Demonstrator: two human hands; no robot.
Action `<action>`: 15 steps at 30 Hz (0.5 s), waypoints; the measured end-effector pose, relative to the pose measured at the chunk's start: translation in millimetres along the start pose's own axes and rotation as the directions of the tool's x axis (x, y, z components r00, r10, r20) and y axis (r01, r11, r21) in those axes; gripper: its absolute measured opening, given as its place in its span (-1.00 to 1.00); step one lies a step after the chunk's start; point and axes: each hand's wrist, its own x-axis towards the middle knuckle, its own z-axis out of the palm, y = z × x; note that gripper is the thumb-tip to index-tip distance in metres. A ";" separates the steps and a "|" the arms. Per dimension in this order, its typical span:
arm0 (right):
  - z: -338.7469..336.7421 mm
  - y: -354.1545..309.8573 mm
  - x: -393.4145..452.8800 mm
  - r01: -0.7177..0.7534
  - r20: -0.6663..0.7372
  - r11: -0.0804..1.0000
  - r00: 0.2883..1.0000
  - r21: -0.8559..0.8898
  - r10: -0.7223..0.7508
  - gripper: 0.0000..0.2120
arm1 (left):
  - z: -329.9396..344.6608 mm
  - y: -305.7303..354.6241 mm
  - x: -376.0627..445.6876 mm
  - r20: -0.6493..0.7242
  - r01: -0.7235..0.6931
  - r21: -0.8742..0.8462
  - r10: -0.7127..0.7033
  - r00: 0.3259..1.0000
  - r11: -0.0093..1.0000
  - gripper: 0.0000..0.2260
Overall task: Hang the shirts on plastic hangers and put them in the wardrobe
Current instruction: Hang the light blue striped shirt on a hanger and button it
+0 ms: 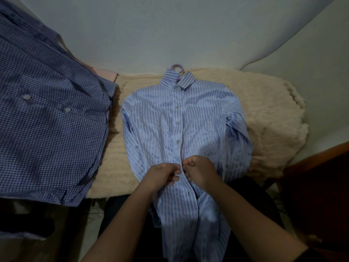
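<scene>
Both hands close together at the shirt's front placket, nearly touching; left hand [162, 173] pinches the left edge of the opening, thumb and forefinger curled on the fabric; right hand [199, 172] pinches the opposite edge, fingers curled in, knuckles up; whether a button sits between the fingertips cannot be told, it is hidden; both forearms come in from the bottom of the view, angled toward each other; the striped shirt [181, 121], light blue with white vertical stripes, lies face up and flat on a cream blanket [268, 114], collar away from the person, hem hanging off the near edge toward the person's lap; upper buttons look fastened, a row of them visible down the centre above the hands; sleeves lie folded alongside the body of the shirt; a lilac plastic hanger [177, 66] is inside the shirt, only its hook showing above the collar, resting on the blanket near the wall; left of the striped shirt, a checked shirt [47, 114], dark blue and white, spreads large across the left of the view, two white buttons visible, its edge just beside the striped shirt's sleeve; a bit of pink fabric [108, 75] peeks out behind the checked shirt; pale wall [170, 29] behind the blanket; dark wooden furniture [317, 176] at right, near the blanket's edge; lighting dim.
</scene>
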 end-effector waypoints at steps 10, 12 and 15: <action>3.3 8.6 3.0 -0.031 0.022 0.997 0.999 0.064 0.029 -0.77 | 2.0 -1.2 -1.1 0.012 -0.020 0.140 0.019 1.000 0.990 -0.81; 2.9 9.9 2.0 -0.036 0.012 0.996 0.999 0.082 0.035 -0.76 | 1.6 -3.2 -0.8 0.019 -0.042 0.145 0.039 0.999 0.989 -0.84; 1.8 8.3 0.1 -0.090 0.028 0.974 0.996 0.207 0.086 -0.82 | 0.9 -5.1 0.3 0.029 -0.069 0.143 0.065 0.997 0.987 -0.86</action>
